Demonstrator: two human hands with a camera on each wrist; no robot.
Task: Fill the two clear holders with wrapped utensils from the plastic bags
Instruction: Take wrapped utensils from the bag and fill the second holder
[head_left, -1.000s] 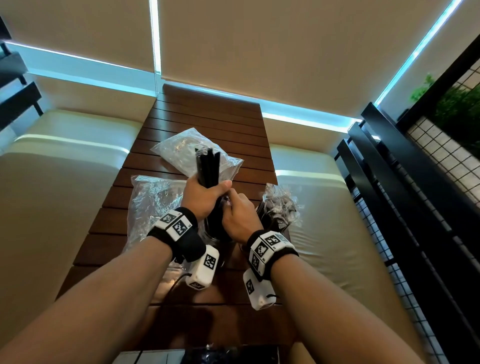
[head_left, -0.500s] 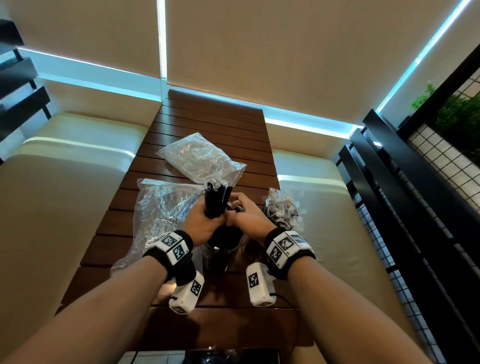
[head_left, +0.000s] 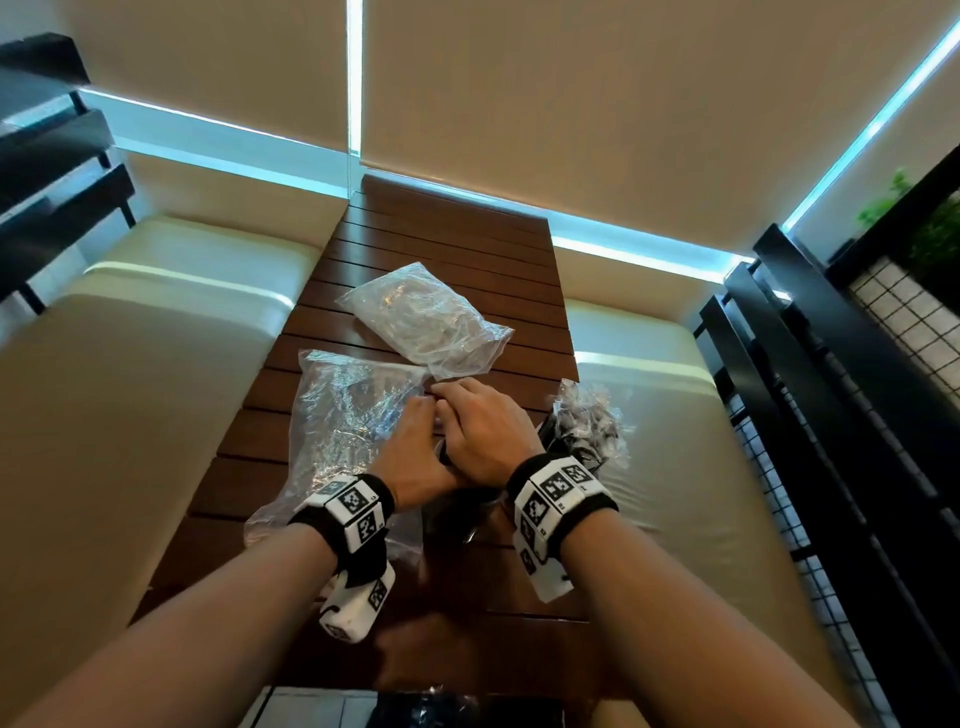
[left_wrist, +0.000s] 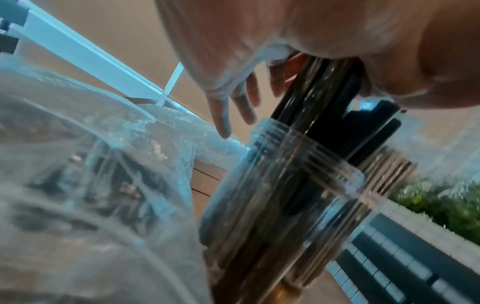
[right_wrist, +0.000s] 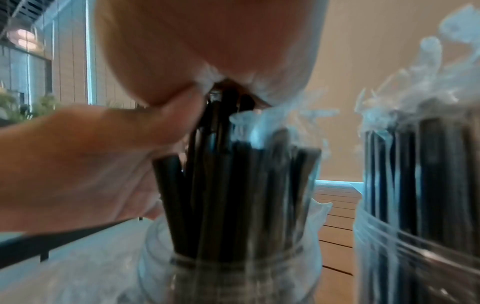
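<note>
My left hand (head_left: 413, 447) and right hand (head_left: 478, 428) lie together, fingers stretched out, on top of a bundle of black wrapped utensils (right_wrist: 228, 185). The bundle stands in a clear holder (left_wrist: 285, 195), which the head view hides under my hands. In the right wrist view my right palm presses down on the utensil tops, and my left thumb touches the bundle's side. A second clear holder (head_left: 582, 431), packed with wrapped utensils, stands just right of my right hand. Two clear plastic bags lie on the table: one (head_left: 353, 415) under my left hand, the other (head_left: 423, 325) farther away.
The slatted wooden table (head_left: 447, 249) is narrow, with cream cushioned benches (head_left: 130, 389) on both sides. A black railing with a wire grid (head_left: 831, 415) runs along the right. Closed window blinds (head_left: 571, 104) lie beyond the table's far end.
The black bundle, held upright above the table, has gone down into the holder. Both hands let go of it, sank, and now lie flat over its top.
</note>
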